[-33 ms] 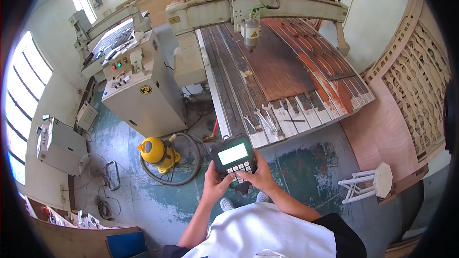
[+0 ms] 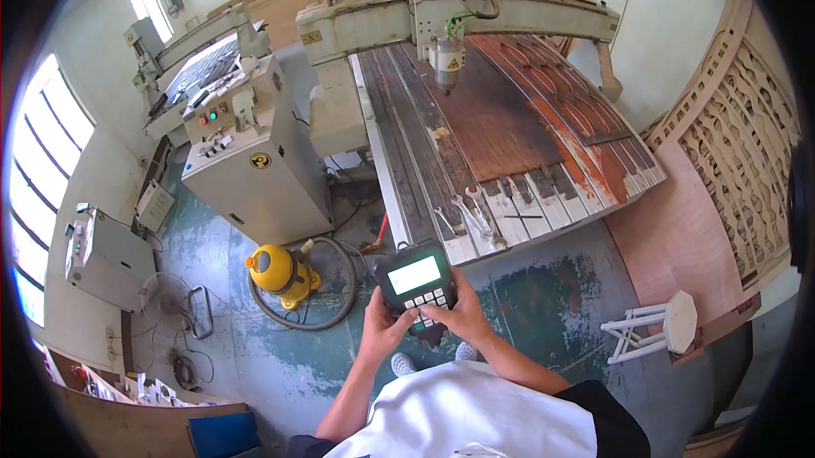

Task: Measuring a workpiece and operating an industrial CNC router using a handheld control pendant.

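Both hands hold a black handheld controller [image 2: 413,275] with a lit screen and pale keys, in front of my body. My left hand [image 2: 382,329] is closed round its left side, the thumb on the lower keys. Round the right side wraps my right hand [image 2: 463,312], its thumb also on the keypad. Beyond it stands a CNC router with a pale gantry [image 2: 365,27]. Its spindle [image 2: 446,59] hangs over a brown board [image 2: 501,140] on the slotted bed [image 2: 386,157]. Several wrenches [image 2: 478,213] lie at the bed's near edge.
Left of the bed stands a grey control cabinet [image 2: 255,178]. A yellow vacuum cleaner [image 2: 276,271] with a coiled hose is on the floor nearby. To the right are a white stool [image 2: 679,322] and leaning carved wooden panels [image 2: 739,144]. Cables [image 2: 185,366] lie at the left.
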A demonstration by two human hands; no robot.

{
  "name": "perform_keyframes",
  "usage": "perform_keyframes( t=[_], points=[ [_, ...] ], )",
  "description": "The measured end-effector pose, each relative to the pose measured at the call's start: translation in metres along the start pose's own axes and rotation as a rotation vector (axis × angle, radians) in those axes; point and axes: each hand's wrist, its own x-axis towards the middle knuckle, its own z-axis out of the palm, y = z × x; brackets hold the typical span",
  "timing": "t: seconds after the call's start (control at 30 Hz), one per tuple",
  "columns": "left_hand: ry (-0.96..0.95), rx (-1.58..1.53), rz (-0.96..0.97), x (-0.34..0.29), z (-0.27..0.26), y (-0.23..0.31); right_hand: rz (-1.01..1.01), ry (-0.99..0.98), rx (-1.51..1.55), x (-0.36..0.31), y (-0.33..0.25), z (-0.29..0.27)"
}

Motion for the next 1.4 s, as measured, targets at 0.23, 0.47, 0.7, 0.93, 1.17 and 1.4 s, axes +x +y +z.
perform_keyframes(
  t=[0.23,0.47,0.7,0.93,1.17,1.4],
  points=[
    [-0.001,0.038,0.025,-0.002,-0.003,-0.005,0.009,0.006,0.021,-0.001,-0.005,0.003],
    [-0.020,0.036,0.054,0.007,-0.003,-0.007,0.013,-0.005,0.015,0.007,-0.004,-0.001],
    [-0.049,0.067,0.031,0.010,-0.005,-0.006,0.018,-0.015,0.005,0.008,-0.008,-0.004],
    [-0.080,0.053,0.011,0.009,-0.002,-0.001,-0.017,-0.005,-0.018,0.008,0.000,-0.007],
    [-0.093,0.021,-0.007,0.008,-0.002,-0.005,-0.015,-0.006,-0.009,0.005,-0.010,-0.005],
    [-0.084,0.023,-0.007,0.008,0.003,-0.002,0.000,0.012,-0.004,0.004,-0.015,-0.006]
  ],
)
